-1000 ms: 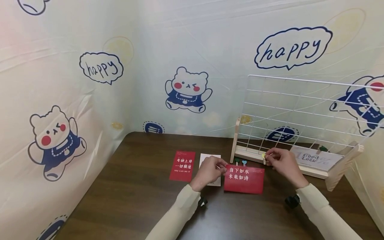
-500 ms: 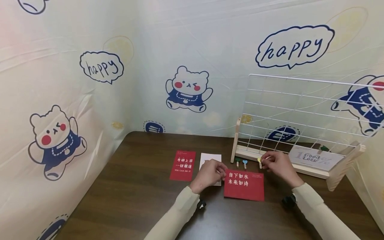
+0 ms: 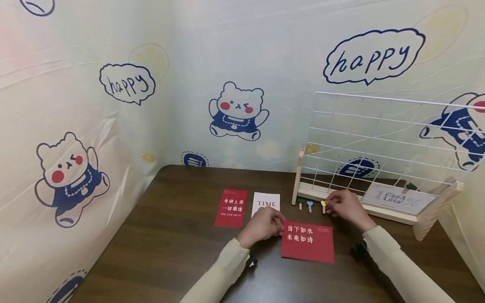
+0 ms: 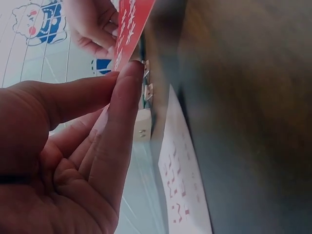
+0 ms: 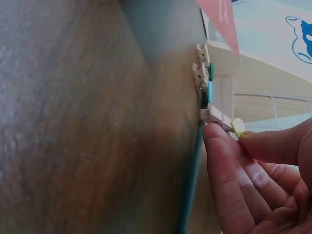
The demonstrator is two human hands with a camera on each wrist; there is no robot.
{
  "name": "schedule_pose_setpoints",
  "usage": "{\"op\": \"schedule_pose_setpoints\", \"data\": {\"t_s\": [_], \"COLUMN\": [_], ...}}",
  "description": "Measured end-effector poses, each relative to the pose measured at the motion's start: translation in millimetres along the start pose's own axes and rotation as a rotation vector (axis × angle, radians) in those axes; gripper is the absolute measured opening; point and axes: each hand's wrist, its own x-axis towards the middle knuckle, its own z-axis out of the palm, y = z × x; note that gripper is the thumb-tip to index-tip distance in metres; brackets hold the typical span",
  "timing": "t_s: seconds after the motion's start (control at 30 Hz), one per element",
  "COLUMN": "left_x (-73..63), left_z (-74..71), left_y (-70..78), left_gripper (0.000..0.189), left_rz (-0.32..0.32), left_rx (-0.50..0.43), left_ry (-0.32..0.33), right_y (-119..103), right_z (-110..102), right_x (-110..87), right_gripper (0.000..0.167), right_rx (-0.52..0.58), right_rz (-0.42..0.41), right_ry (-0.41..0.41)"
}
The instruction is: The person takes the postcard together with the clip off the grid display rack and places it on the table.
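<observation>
My left hand [image 3: 263, 224] pinches the upper left corner of a red card [image 3: 307, 243] with white Chinese writing. In the left wrist view that red card [image 4: 130, 29] stands out beyond the thumb and index finger. My right hand [image 3: 346, 207] pinches a small wooden clothespin [image 3: 323, 206] with a yellow heart, between thumb and fingers by its heart end in the right wrist view. Just left of it on the table are a blue-heart clothespin [image 3: 310, 206] and a green-heart clothespin [image 3: 300, 204].
A white wire grid rack [image 3: 348, 143] on a wooden base stands at the right. Its lower part bears a "Good Luck" card [image 3: 398, 198] with a dark green clip [image 3: 411, 186]. Left of my left hand lie a white "TIME" card [image 3: 266, 200] and another red card [image 3: 231, 208].
The red card in my left hand has come down toward me and shows more of its face. My right hand has shifted left with the yellow-heart clothespin, away from the rack.
</observation>
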Motion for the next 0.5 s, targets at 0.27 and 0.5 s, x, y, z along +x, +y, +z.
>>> {"op": "schedule_pose_setpoints", "data": {"t_s": [0.27,0.5], "left_x": [-6.2,-9.7], "left_z": [5.4,10.4], "left_y": [-1.8,-5.4], "left_gripper": [0.015,0.021], "left_rz": [0.004,0.005], "left_rx": [0.043,0.120], "left_ry": [-0.018,-0.028], "right_y": [7,12], "right_z": [3,8], "right_x": [6.2,10.2], "right_gripper": [0.018,0.017], "right_rx": [-0.006,0.002], "right_rz": [0.041,0.038], "right_ry": [-0.031,-0.013]}}
